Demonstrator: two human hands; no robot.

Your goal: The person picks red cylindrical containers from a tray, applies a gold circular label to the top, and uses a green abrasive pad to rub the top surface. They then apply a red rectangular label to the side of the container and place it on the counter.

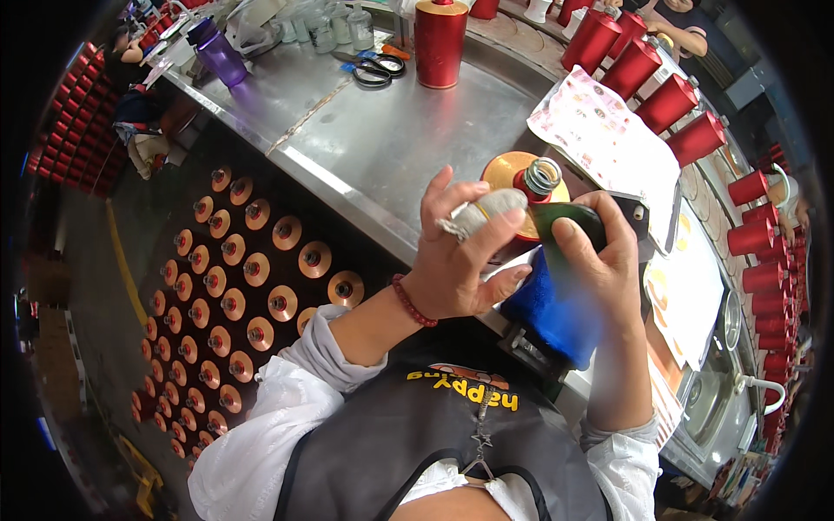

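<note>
In front of me stands a red bottle with a gold shoulder (501, 171) and a bare threaded glass neck (543, 176). A wad of light grey cloth (488, 211) sits among the bent fingers of my left hand (456, 265), against the bottle's near left side; whether it is wrapped round a finger I cannot tell. My right hand (599, 265) pinches a flat, rounded, dark green-black piece (569, 226) by the bottle's right side. That piece is partly blurred. The bottle's lower body is hidden behind my hands.
Blue cloth (552, 308) hangs below the bottle at the table edge. Black-handled scissors (375, 69), another red bottle (440, 48) and a purple drinking bottle (217, 54) stand or lie farther back. Several gold-topped bottles (256, 269) fill the lower left. Red bottles (667, 104) line the conveyor at right.
</note>
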